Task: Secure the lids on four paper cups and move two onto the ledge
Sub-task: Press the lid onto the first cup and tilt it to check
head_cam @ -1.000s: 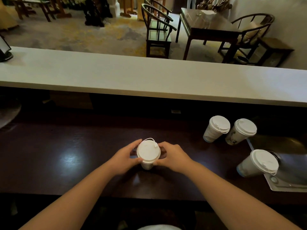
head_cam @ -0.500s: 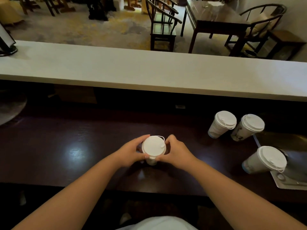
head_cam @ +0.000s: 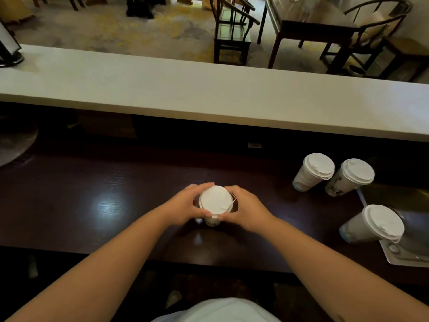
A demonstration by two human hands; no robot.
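Note:
A paper cup with a white lid [head_cam: 216, 201] stands upright on the dark wooden counter [head_cam: 92, 205], straight in front of me. My left hand [head_cam: 185, 205] wraps its left side and my right hand [head_cam: 243, 209] its right side, thumbs pressed on the near edge of the lid. Two more lidded cups [head_cam: 313, 170] [head_cam: 351, 176] stand side by side at the right rear of the counter. A third lidded cup [head_cam: 371, 225] stands nearer, at the right edge beside a metal tray. The pale ledge [head_cam: 209, 94] runs across above the counter with no cup on it.
A metal tray or sink edge [head_cam: 406, 256] sits at the counter's right end. A dark stand [head_cam: 9, 54] rests on the ledge's far left. Beyond the ledge are wooden chairs [head_cam: 232, 31] and a table [head_cam: 308, 22].
Both hands have turned around the lid: fingers closed tighter over its rim and the thumbs came to its near edge. The lid's small tab has shifted from the far side to the right.

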